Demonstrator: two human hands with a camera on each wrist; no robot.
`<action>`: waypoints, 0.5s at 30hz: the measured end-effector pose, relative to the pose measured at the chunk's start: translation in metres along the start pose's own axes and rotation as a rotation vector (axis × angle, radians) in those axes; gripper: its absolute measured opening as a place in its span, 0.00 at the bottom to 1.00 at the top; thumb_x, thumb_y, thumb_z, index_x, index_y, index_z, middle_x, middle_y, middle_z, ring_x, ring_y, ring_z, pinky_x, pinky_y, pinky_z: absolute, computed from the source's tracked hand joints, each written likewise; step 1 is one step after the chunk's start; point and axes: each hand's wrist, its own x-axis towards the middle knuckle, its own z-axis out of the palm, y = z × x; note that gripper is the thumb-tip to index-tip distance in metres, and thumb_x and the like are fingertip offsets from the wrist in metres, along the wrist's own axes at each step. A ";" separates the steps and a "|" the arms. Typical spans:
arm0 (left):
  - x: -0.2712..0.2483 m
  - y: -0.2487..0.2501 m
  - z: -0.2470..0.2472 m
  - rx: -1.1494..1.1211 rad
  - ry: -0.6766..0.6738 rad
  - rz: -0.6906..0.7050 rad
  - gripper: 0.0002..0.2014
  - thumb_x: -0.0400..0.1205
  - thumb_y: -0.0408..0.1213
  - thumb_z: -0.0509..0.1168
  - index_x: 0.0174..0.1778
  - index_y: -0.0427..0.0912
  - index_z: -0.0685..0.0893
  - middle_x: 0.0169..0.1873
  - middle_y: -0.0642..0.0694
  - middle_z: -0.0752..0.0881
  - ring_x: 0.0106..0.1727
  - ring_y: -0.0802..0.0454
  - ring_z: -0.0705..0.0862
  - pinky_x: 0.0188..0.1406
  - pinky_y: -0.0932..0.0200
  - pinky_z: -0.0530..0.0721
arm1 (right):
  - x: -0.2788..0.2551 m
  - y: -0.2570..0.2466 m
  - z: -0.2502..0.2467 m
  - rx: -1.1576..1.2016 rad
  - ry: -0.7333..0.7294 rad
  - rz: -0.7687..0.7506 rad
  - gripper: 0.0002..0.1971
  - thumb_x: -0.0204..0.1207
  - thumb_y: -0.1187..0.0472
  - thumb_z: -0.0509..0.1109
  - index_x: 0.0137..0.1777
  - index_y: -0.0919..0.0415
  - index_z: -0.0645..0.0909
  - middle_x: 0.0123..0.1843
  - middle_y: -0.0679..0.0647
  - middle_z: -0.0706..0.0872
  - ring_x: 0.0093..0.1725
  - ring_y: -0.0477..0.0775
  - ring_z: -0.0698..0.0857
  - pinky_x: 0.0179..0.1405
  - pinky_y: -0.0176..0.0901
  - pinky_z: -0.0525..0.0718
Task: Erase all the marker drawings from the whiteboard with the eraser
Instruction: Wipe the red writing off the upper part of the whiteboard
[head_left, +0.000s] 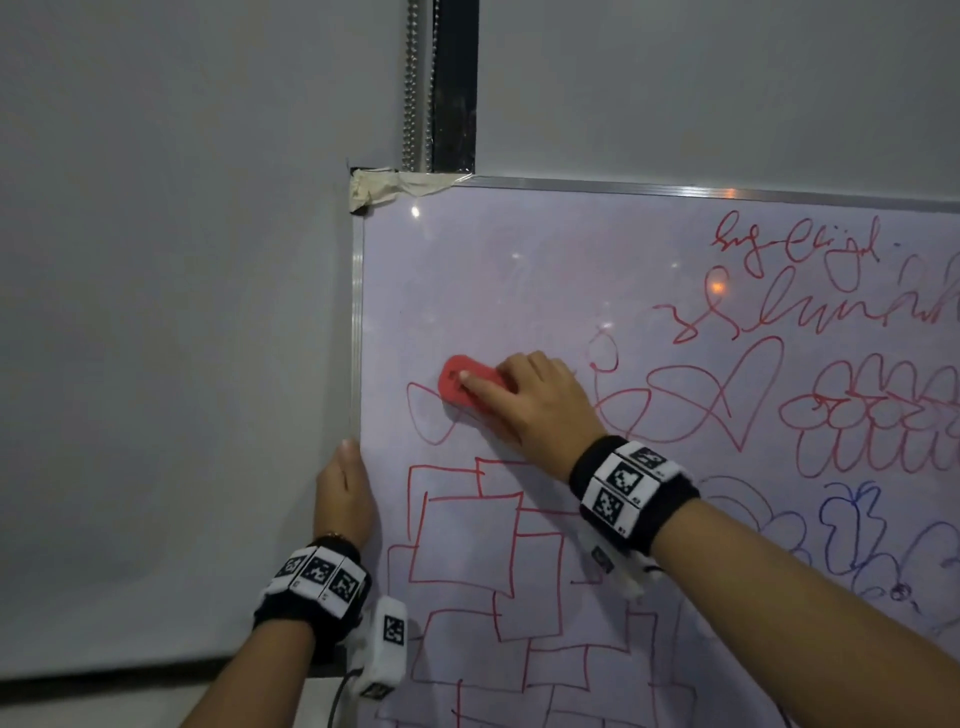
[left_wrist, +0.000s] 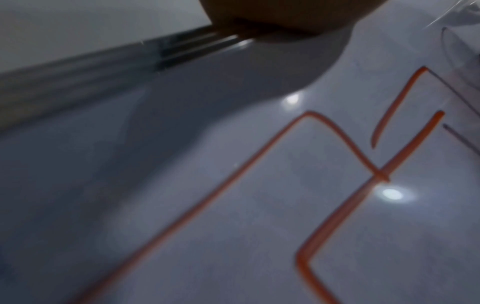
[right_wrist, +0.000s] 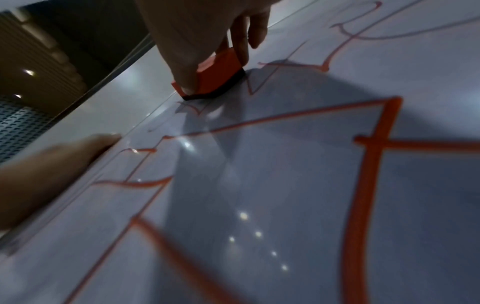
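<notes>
A whiteboard (head_left: 545, 291) leans against the wall, covered in red marker drawings (head_left: 483, 551) of squares, loops and a heart, with blue scribbles (head_left: 852, 530) at the right. Its upper left area is wiped pale. My right hand (head_left: 530, 400) grips a red eraser (head_left: 457, 387) with a black felt base (right_wrist: 207, 93) and presses it on the board beside a red loop (head_left: 431, 415). My left hand (head_left: 345, 493) holds the board's left frame (head_left: 357, 322), fingers around the edge. The left wrist view shows only red lines (left_wrist: 259, 164) and part of my hand (left_wrist: 272, 18).
Masking tape (head_left: 384, 189) covers the board's top left corner. A bead chain (head_left: 413, 83) and a dark window strip (head_left: 457, 83) hang above it. Grey wall (head_left: 156, 312) lies to the left, with a dark ledge (head_left: 260, 667) below.
</notes>
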 end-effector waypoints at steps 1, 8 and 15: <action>-0.003 -0.001 -0.001 0.019 0.012 0.010 0.20 0.86 0.45 0.46 0.30 0.42 0.69 0.27 0.47 0.72 0.31 0.53 0.70 0.33 0.56 0.69 | 0.002 0.003 0.000 -0.013 -0.009 -0.008 0.17 0.74 0.54 0.63 0.59 0.59 0.84 0.38 0.62 0.81 0.34 0.60 0.78 0.32 0.47 0.75; -0.010 -0.002 -0.002 0.022 0.033 0.012 0.22 0.88 0.35 0.45 0.25 0.46 0.65 0.23 0.51 0.70 0.26 0.55 0.68 0.27 0.57 0.67 | 0.012 -0.026 0.014 0.031 0.063 0.084 0.16 0.72 0.56 0.68 0.58 0.61 0.84 0.37 0.61 0.80 0.33 0.59 0.77 0.32 0.46 0.76; -0.008 -0.011 -0.001 0.067 0.022 0.057 0.19 0.84 0.45 0.43 0.26 0.47 0.61 0.22 0.51 0.64 0.24 0.53 0.62 0.26 0.58 0.61 | 0.040 -0.006 0.001 0.033 0.059 0.121 0.18 0.73 0.54 0.63 0.59 0.60 0.83 0.37 0.62 0.79 0.34 0.60 0.77 0.30 0.49 0.78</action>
